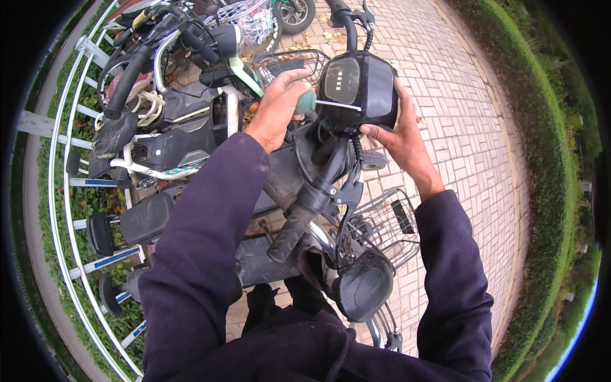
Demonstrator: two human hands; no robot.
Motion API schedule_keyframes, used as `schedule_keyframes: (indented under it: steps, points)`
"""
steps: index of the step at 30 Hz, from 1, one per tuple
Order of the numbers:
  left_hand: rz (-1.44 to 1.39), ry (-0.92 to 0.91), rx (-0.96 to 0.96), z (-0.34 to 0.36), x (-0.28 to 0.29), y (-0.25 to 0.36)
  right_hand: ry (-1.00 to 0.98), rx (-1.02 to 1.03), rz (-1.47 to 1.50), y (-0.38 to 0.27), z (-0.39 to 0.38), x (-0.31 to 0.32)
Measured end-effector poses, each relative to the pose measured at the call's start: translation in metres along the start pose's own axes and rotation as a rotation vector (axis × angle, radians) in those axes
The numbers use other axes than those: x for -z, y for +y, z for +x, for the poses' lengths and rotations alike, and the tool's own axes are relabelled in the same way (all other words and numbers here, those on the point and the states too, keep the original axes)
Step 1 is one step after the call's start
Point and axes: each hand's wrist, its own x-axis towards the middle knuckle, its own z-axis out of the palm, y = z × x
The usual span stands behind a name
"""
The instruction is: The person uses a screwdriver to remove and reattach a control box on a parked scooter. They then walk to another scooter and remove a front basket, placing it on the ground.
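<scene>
My left hand (277,107) is closed round the green handle (307,103) of a screwdriver. Its thin metal shaft (338,106) runs to the right across the lower edge of a display panel (342,81). That panel sits in the black headlight housing (380,92) of an electric bike. My right hand (402,137) grips the housing from its right side, the thumb at the lower edge and the fingers along the side. Below the housing, cables and a black handlebar (321,184) with a brake lever lead toward me. Whether the screwdriver tip touches a screw cannot be made out.
Parked electric bikes crowd the left, with a black seat (146,216) and handlebar grips near my left arm. A wire basket (388,226) and a dark rounded headlight (366,283) lie below. A white railing (63,191) borders the left; brick paving (464,127) and a hedge (541,191) the right.
</scene>
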Motion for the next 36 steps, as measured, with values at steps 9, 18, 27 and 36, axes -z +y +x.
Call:
schedule_keyframes:
  steps: [9, 18, 27, 36]
  points:
    - [0.252, -0.074, 0.289, 0.01, -0.003, 0.019, 0.023, 0.018, -0.038, -0.001, -0.002, 0.0]
    - [0.375, 0.03, -0.484, -0.002, -0.004, -0.013, 0.023, -0.013, 0.011, -0.001, -0.002, -0.004]
    - [0.16, -0.058, 0.392, 0.007, 0.003, 0.024, 0.028, 0.004, -0.033, -0.006, -0.001, -0.001]
    - [0.564, 0.166, -0.583, 0.0, -0.009, -0.003, 0.042, -0.012, -0.055, -0.006, -0.003, -0.001]
